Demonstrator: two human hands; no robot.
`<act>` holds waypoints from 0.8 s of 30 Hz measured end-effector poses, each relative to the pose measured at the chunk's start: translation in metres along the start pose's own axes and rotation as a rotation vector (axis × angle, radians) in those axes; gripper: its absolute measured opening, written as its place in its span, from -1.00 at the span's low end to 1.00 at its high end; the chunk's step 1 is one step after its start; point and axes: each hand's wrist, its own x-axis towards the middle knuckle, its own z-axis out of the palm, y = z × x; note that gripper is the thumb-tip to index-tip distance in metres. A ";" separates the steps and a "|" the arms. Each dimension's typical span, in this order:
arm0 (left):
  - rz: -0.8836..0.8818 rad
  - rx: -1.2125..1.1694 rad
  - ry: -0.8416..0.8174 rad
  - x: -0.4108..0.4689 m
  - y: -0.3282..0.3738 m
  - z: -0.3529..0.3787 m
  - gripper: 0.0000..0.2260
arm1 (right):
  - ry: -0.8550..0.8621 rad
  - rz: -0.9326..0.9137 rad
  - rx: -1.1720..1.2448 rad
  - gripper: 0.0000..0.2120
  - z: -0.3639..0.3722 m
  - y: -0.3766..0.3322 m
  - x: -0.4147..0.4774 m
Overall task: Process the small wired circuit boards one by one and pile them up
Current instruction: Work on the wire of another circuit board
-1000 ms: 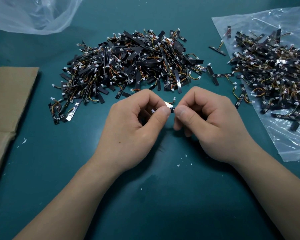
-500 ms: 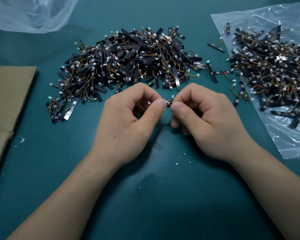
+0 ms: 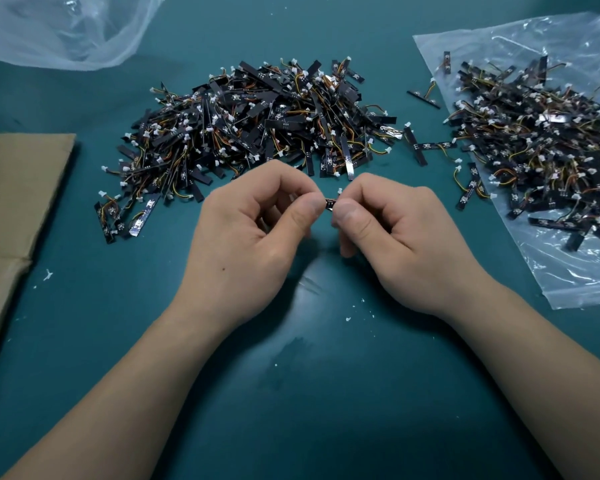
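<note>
Here left hand (image 3: 253, 233) and right hand (image 3: 392, 233) together, both pinching one small circuit board (image 3: 329, 204); board pile (image 3: 257, 123) behind.

Looks like an electronics assembly workshop: a teal-matted counter (image 3: 291, 410), a big heap of small wired circuit boards (image 3: 257, 123) at centre, more boards (image 3: 541, 140) spread over a clear plastic bag (image 3: 568, 271) right of the heap, a second bag (image 3: 66, 29) behind-left of it, flattened cardboard (image 3: 14, 202) to its left.

Board (image 3: 329, 204) mostly hidden by thumbs (image 3: 305, 216), cardboard (image 3: 14, 188) cut off left
</note>
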 end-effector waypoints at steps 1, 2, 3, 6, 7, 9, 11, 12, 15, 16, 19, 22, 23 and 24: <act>0.004 0.000 0.001 -0.001 0.000 0.001 -0.95 | -0.008 0.000 -0.019 -0.71 0.000 0.001 0.000; 0.003 0.005 0.006 -0.001 0.001 0.003 -0.97 | -0.011 -0.008 -0.028 -0.67 0.000 0.001 0.000; -0.001 0.016 0.025 -0.002 0.001 0.004 -0.93 | -0.001 -0.024 -0.017 -0.65 0.000 0.001 0.000; -0.014 0.076 0.084 -0.001 -0.001 0.004 -0.82 | 0.178 -0.048 0.259 -0.72 -0.001 0.003 -0.002; -0.010 0.118 0.080 -0.001 -0.001 0.004 -0.83 | 0.256 -0.043 0.389 -0.79 -0.002 0.004 -0.002; 0.043 0.262 0.013 -0.002 -0.003 0.005 -0.84 | 0.331 0.013 0.542 -0.70 -0.005 0.009 0.001; 0.110 0.450 -0.111 -0.003 -0.004 0.007 -0.84 | 0.317 0.079 0.591 -0.54 -0.007 0.014 0.003; 0.128 0.540 -0.165 -0.004 -0.005 0.009 -0.83 | 0.294 0.100 0.577 -0.52 -0.006 0.016 0.004; 0.124 0.628 -0.203 -0.004 -0.006 0.010 -0.77 | 0.186 0.104 0.368 -0.67 -0.002 0.015 0.005; 0.110 0.611 -0.186 -0.003 -0.006 0.010 -0.75 | 0.151 0.089 0.285 -0.73 0.001 0.014 0.004; 0.088 0.563 -0.135 -0.003 -0.006 0.009 -0.73 | 0.108 0.052 0.124 -0.84 0.004 0.011 -0.001; 0.092 0.527 -0.131 -0.003 -0.007 0.008 -0.77 | 0.129 0.076 0.084 -0.86 0.004 0.010 -0.001; 0.094 0.526 -0.129 -0.003 -0.007 0.008 -0.79 | 0.141 0.084 0.083 -0.87 0.004 0.009 0.000; 0.096 0.529 -0.123 -0.002 -0.008 0.008 -0.81 | 0.154 0.086 0.087 -0.87 0.004 0.009 0.000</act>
